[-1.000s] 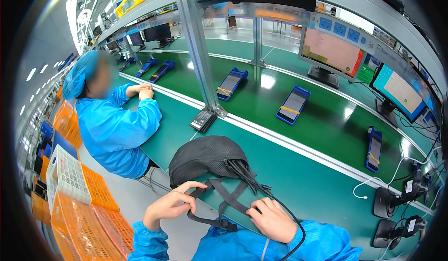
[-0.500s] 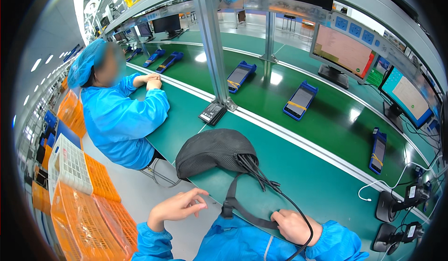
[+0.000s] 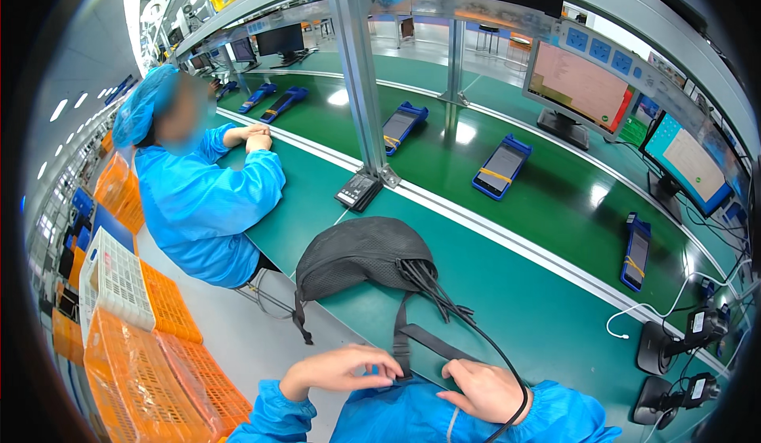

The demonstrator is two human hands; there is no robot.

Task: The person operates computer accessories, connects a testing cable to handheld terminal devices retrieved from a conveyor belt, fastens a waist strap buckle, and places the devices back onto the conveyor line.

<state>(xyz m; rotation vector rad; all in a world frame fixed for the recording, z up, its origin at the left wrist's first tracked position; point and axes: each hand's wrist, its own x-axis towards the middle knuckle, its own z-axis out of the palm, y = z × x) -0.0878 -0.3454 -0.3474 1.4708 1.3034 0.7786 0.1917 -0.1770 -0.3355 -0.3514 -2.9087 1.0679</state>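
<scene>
A dark grey mesh waist bag [image 3: 361,253] lies at the near edge of the green bench, a bundle of black cables [image 3: 440,294] coming out of its right end. Its black strap [image 3: 428,341] hangs toward my lap. My left hand [image 3: 349,368] is in front of my body, thumb and fingers closed at the strap's lower end; the fingertips are partly hidden. Beside the strap's other stretch is my right hand [image 3: 487,387], thumb and forefinger apart. One black cable passes over my right wrist.
Blue handheld terminals [image 3: 502,166] with yellow bands lie on the green conveyor. A black battery stack [image 3: 358,192] stands beside the metal post [image 3: 357,70]. To the left sits a co-worker [image 3: 202,181]; orange crates [image 3: 143,372] stand behind. Black scanner stands [image 3: 658,348] are at right.
My left hand has moved right to the strap. The fingers of my right hand have spread from their pinch on the strap. A short strap end now hangs off the bag's left side.
</scene>
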